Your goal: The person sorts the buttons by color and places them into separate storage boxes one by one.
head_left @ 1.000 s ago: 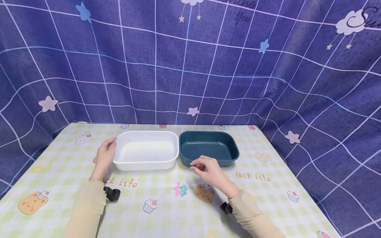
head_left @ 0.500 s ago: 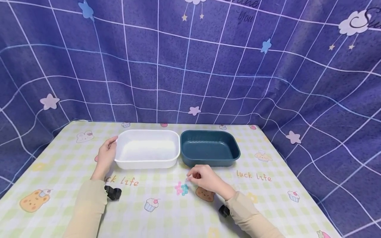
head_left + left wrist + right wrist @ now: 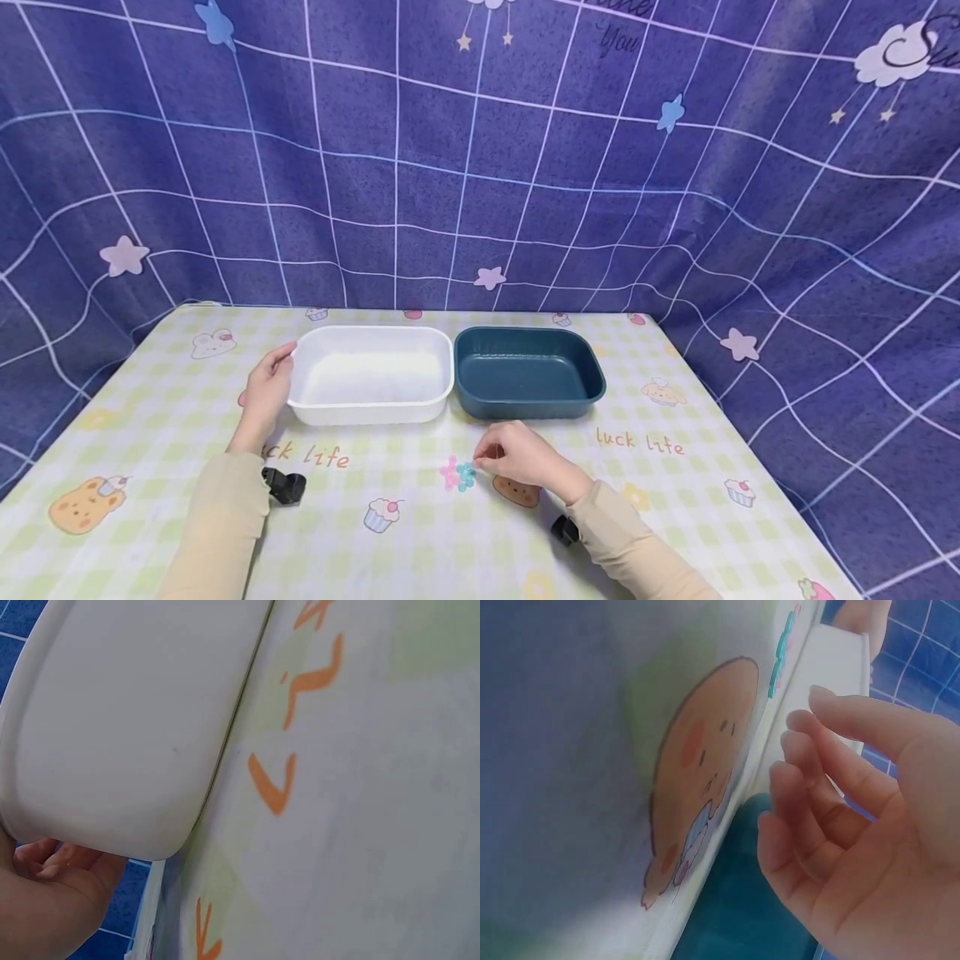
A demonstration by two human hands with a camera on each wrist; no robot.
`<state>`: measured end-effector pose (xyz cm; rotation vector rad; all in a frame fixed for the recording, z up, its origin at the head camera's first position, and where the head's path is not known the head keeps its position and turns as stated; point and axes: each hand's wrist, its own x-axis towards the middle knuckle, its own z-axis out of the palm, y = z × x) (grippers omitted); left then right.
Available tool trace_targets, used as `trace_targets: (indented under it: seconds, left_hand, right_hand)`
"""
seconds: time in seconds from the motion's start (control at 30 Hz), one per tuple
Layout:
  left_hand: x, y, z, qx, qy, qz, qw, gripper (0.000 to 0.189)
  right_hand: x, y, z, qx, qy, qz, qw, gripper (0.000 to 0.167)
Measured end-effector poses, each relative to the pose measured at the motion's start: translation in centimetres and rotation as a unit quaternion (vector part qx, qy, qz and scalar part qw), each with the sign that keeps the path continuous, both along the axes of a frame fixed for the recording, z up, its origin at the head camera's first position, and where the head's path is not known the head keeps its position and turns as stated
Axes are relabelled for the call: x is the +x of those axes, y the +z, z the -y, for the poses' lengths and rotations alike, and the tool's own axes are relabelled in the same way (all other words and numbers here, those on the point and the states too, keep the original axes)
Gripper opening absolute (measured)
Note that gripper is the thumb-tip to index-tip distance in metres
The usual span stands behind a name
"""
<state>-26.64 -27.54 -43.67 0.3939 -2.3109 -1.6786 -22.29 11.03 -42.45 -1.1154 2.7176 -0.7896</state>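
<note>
A white rectangular tub (image 3: 367, 412) and a smaller dark teal tub (image 3: 528, 408) stand side by side on the table. My left hand (image 3: 267, 390) rests at the left end of the white tub, fingertips against its rim; in the left wrist view the fingers partly go behind the tub (image 3: 127, 735). In front of the tubs lie small flower-shaped pieces, a pink one (image 3: 450, 472) and a turquoise one (image 3: 466, 476). My right hand (image 3: 519, 454) hovers low with loosely bent fingers, fingertips right at the turquoise piece. Nothing shows between thumb and fingers (image 3: 802, 754) in the right wrist view.
A green-and-white checked cloth (image 3: 315, 542) with printed bears, cupcakes and lettering covers the table. Behind and at the sides hangs a blue curtain (image 3: 420, 183) with a grid and stars. Small black devices sit at the left wrist (image 3: 285, 486) and the right wrist (image 3: 565, 530).
My right hand has moved from the teal tub's front rim toward me and down, to the flower-shaped pieces. My left hand stays at the white tub.
</note>
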Motion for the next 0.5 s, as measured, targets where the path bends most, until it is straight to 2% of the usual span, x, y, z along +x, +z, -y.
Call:
trace_targets:
  seconds: [0.33,0.5]
  left_hand:
    - [0.0,-0.12,0.19,0.012,-0.007,0.01,0.9999,0.048]
    - [0.09,-0.16,0.45,0.018,-0.013,0.015,0.9996,0.049]
  right_hand:
    - [0.23,-0.02,0.14,0.056,-0.008,-0.003,0.9984,0.004]
    - [0.36,-0.01,0.31,0.06,-0.005,-0.009,0.9981,0.004]
